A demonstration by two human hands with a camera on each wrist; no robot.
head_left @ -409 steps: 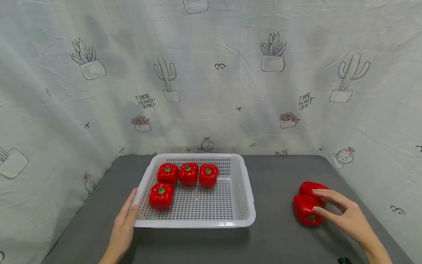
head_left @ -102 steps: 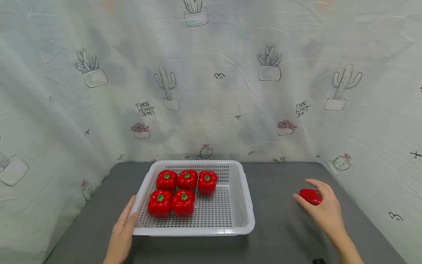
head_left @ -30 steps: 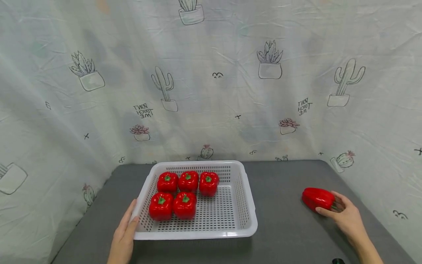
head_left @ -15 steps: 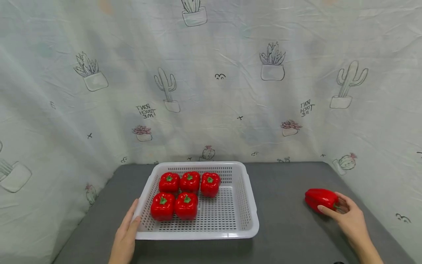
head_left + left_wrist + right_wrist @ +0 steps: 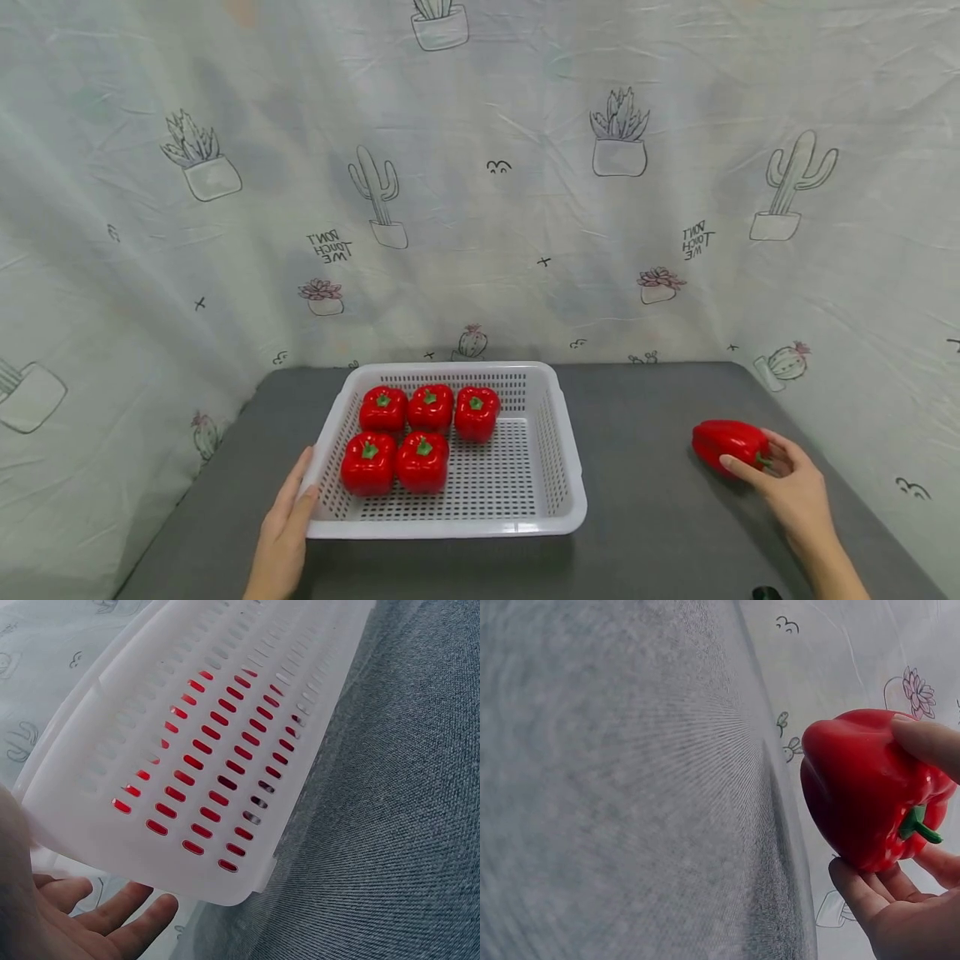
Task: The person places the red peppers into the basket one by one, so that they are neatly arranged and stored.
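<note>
My right hand (image 5: 795, 483) holds a glossy red bell pepper (image 5: 729, 446) at its stem end, thumb on the near side and fingers on the far side. The pepper is on its side close over the table, its green stem (image 5: 919, 824) pointing toward my palm. At the left, my left hand (image 5: 279, 529) rests against the white perforated plastic basket (image 5: 543, 527), with its thumb on the rim. In the left wrist view, several relaxed fingers (image 5: 142, 922) extend below the basket's corner. Several red peppers (image 5: 422, 461) stand stem-up inside, in two rows toward the left.
Bare basket floor (image 5: 495, 479) shows at the right and front. The grey table (image 5: 630, 500) lies between the basket and the right hand. A pale cactus-print curtain (image 5: 480, 183) hangs behind and along the sides. Part of a small black object (image 5: 767, 592) shows at the front edge.
Since the oldest frame, one pepper has gone from the right into the basket's front row. My right hand has since taken hold of the other pepper. My left hand stays at the basket.
</note>
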